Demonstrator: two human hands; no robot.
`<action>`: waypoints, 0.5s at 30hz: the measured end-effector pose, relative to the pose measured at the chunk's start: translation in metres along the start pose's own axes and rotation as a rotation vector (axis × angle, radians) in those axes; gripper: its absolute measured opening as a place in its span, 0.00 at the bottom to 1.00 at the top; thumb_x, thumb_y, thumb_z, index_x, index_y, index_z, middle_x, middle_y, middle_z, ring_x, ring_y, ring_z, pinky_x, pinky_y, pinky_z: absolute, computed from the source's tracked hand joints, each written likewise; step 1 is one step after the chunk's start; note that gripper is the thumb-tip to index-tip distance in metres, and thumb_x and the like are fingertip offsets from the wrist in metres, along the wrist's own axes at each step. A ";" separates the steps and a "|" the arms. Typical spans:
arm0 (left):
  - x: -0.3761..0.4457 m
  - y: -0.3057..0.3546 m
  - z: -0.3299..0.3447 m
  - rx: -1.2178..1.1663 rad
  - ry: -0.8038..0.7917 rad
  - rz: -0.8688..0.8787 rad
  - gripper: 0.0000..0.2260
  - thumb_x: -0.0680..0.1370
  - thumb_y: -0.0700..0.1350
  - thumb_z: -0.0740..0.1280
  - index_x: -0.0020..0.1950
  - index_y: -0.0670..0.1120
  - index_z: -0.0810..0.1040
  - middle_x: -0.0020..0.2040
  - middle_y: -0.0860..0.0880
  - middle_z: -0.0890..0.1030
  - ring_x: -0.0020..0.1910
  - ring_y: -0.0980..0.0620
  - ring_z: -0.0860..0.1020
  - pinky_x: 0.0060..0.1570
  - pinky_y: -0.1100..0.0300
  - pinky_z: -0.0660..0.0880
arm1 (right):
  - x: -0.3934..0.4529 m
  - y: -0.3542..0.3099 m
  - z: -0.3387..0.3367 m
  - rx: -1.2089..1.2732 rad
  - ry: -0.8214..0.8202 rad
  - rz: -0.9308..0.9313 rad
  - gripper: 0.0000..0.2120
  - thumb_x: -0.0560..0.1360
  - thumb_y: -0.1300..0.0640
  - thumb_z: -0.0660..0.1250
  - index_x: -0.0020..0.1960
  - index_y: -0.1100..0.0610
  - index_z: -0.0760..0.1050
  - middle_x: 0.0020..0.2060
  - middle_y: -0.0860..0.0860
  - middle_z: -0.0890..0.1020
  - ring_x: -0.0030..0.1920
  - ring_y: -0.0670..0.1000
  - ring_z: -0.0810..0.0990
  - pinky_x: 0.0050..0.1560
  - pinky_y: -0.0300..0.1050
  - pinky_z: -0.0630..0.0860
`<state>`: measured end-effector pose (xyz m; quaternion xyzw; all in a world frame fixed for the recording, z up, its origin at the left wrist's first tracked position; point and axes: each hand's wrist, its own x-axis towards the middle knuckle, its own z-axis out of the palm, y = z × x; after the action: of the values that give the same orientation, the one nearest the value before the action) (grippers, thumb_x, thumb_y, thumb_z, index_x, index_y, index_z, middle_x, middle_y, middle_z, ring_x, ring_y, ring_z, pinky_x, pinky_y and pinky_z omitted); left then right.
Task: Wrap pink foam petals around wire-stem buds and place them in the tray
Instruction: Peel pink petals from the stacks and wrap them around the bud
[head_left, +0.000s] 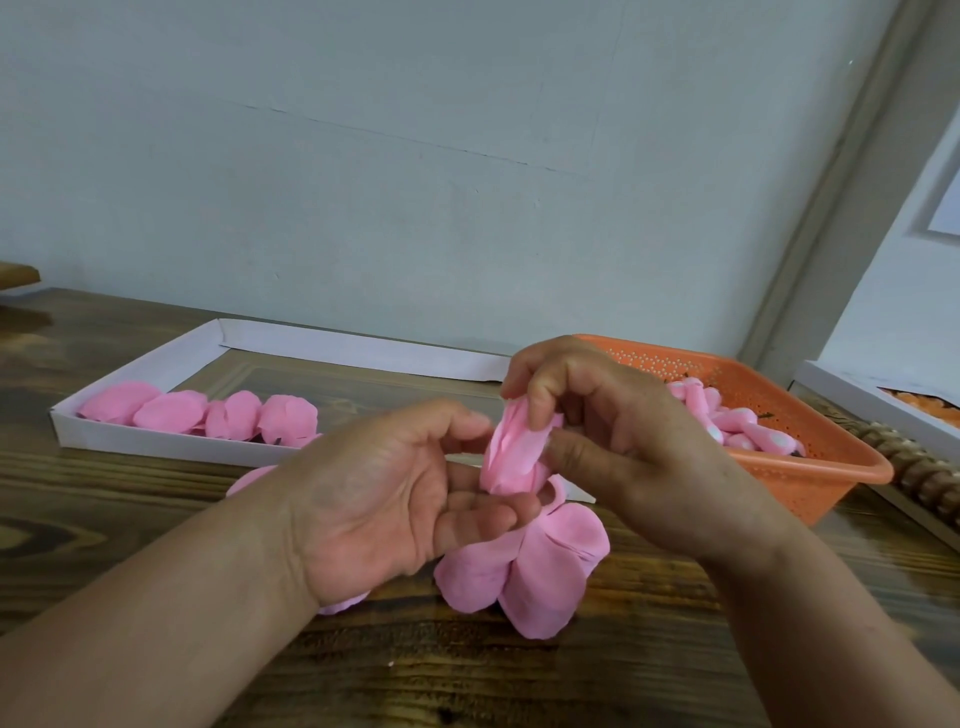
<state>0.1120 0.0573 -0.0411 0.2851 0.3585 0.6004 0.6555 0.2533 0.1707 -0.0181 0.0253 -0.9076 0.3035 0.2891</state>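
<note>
Pinching a pink petal-wrapped bud (511, 449) between both hands, the right hand (613, 441) grasps its top, the left hand (410, 493) cradles its base, just in front of the white tray (156, 358).

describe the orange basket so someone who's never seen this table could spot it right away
On the wooden table, look to the far right, behind the right hand. The orange basket has perforated walls and holds pink buds; the neighbouring trays are white and flat.
</note>
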 end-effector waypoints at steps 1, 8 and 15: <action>0.000 0.000 0.000 -0.001 -0.004 0.005 0.17 0.65 0.41 0.67 0.50 0.34 0.81 0.43 0.33 0.81 0.30 0.45 0.82 0.27 0.61 0.79 | 0.000 0.000 0.000 0.009 0.000 0.002 0.12 0.69 0.71 0.62 0.43 0.54 0.70 0.50 0.51 0.75 0.45 0.54 0.74 0.43 0.53 0.73; -0.001 -0.003 -0.002 0.084 0.025 0.027 0.12 0.68 0.40 0.67 0.47 0.34 0.83 0.43 0.34 0.82 0.30 0.48 0.82 0.28 0.63 0.79 | -0.001 -0.002 0.000 0.017 -0.005 0.001 0.12 0.69 0.71 0.62 0.43 0.54 0.70 0.51 0.50 0.75 0.43 0.53 0.74 0.42 0.51 0.73; -0.003 -0.005 0.003 0.153 0.050 0.075 0.06 0.64 0.41 0.69 0.35 0.42 0.85 0.33 0.43 0.81 0.28 0.52 0.81 0.26 0.67 0.77 | -0.001 -0.001 0.000 0.002 -0.025 -0.008 0.10 0.70 0.70 0.62 0.44 0.56 0.71 0.53 0.50 0.75 0.42 0.52 0.75 0.41 0.58 0.75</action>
<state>0.1171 0.0537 -0.0430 0.3324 0.4085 0.6025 0.5996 0.2546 0.1696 -0.0184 0.0331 -0.9107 0.3027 0.2791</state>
